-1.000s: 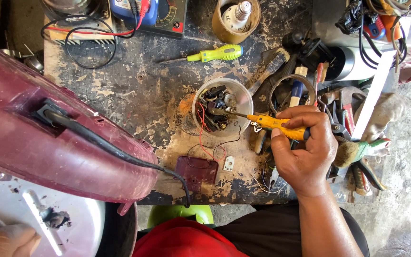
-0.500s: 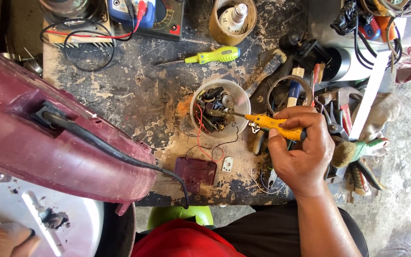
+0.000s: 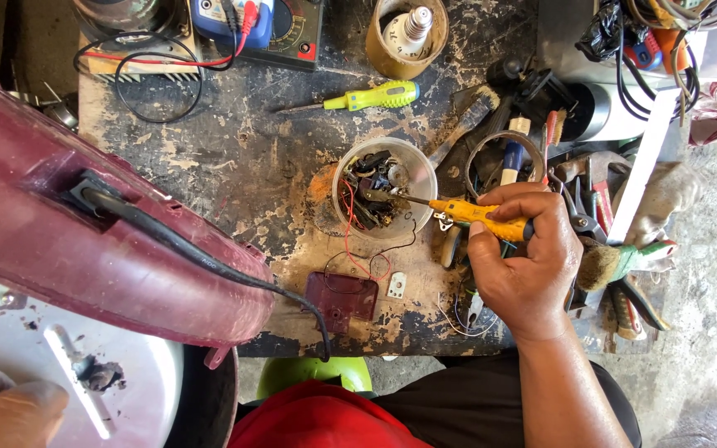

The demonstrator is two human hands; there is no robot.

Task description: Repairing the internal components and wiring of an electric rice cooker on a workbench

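Fingers of the right hand (image 3: 529, 265) clamp a yellow screwdriver (image 3: 479, 217), its tip inside a plastic cup (image 3: 385, 199) of parts; the left hand (image 3: 10, 411) lies flat on a white plate (image 3: 68, 373).

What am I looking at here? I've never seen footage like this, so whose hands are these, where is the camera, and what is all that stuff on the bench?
There is no machine: a person wears a camera on the head, so you look straight down at their own two hands and a scuffed dark workbench.

The right hand grips a yellow-handled screwdriver, its tip poked into a clear plastic cup full of small parts and wires. The left hand sits at the bottom left corner, resting on a round white metal plate.

A big maroon appliance shell with a black cord lies on the left. Also on the bench: a green-yellow screwdriver, a multimeter with red and black leads, a small maroon cover, a light bulb in a cardboard ring, and a heap of tools on the right.
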